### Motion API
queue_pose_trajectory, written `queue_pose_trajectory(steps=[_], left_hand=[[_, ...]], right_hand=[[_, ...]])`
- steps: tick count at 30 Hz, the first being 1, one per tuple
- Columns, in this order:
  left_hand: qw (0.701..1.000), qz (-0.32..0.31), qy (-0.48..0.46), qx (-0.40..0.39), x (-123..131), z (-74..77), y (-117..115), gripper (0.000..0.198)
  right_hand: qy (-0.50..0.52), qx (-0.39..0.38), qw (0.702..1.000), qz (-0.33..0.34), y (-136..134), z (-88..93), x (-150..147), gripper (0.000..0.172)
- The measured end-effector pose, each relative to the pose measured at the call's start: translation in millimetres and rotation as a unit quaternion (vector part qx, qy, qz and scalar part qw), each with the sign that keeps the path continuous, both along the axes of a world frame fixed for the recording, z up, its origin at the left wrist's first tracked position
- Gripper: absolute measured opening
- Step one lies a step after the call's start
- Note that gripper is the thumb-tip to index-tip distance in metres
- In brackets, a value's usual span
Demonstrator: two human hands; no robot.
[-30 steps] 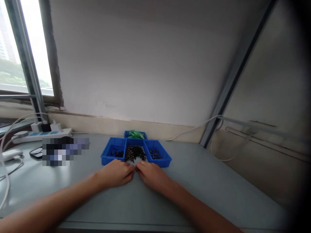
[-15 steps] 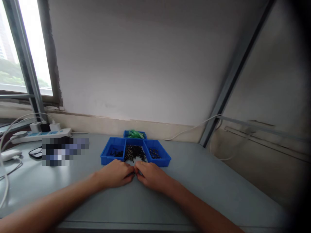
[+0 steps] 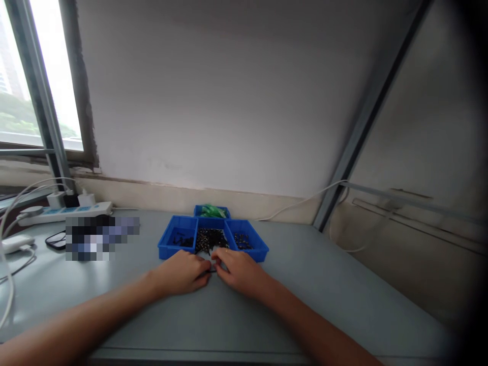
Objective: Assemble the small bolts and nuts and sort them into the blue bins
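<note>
My left hand and my right hand rest knuckles-up on the grey table, fingertips meeting at a tiny dark part pinched between them. Just beyond the fingers stand blue trays: a left tray with a few black pieces, a middle tray heaped with small dark parts, a right tray with dark pieces. Behind them a fourth blue tray holds green items. Both hands have curled fingers.
A white power strip with plugs and white cables lies at the far left under the window. A dark phone and a blurred patch sit beside it. A metal post slants up at right, with a white cable along the wall.
My right hand has slid slightly left and forward, closing onto the left fingertips. The left hand has barely moved.
</note>
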State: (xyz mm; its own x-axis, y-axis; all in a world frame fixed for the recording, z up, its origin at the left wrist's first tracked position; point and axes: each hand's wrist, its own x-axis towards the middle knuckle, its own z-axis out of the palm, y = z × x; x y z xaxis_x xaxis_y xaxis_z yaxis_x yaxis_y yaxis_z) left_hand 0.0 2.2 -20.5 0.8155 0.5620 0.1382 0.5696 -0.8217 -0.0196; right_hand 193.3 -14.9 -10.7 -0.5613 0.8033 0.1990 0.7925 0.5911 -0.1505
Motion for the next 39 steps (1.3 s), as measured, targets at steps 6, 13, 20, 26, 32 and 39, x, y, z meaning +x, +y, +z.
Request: queue_pose_trajectory(steps=[6, 13, 20, 26, 32, 39], left_hand=[[1.000, 0.000, 0.004, 0.006, 0.8, 1.4, -0.4, 0.017], [1.000, -0.007, -0.003, 0.008, 0.5, 2.1, -0.3, 0.018], [1.000, -0.008, -0.003, 0.013, 0.5, 2.9, -1.3, 0.017], [1.000, -0.008, 0.004, 0.014, 0.5, 2.9, 0.6, 0.016], [1.000, -0.007, 0.007, 0.014, 0.6, 3.1, -0.1, 0.016], [1.000, -0.007, 0.002, 0.009, 0.2, 3.1, -1.0, 0.017]], right_hand=[[-0.018, 0.016, 0.988, -0.153, 5.5, 2.9, 1.2, 0.038], [-0.045, 0.000, 0.972, -0.229, 6.8, 2.7, 1.4, 0.029], [-0.054, -0.018, 0.975, -0.216, 6.0, 1.7, 2.7, 0.029], [-0.039, -0.003, 0.969, -0.244, 7.8, 6.8, 2.4, 0.030], [-0.047, -0.023, 0.971, -0.232, 8.2, 2.4, 2.5, 0.031], [-0.055, -0.026, 0.963, -0.261, 7.9, 3.7, 3.1, 0.033]])
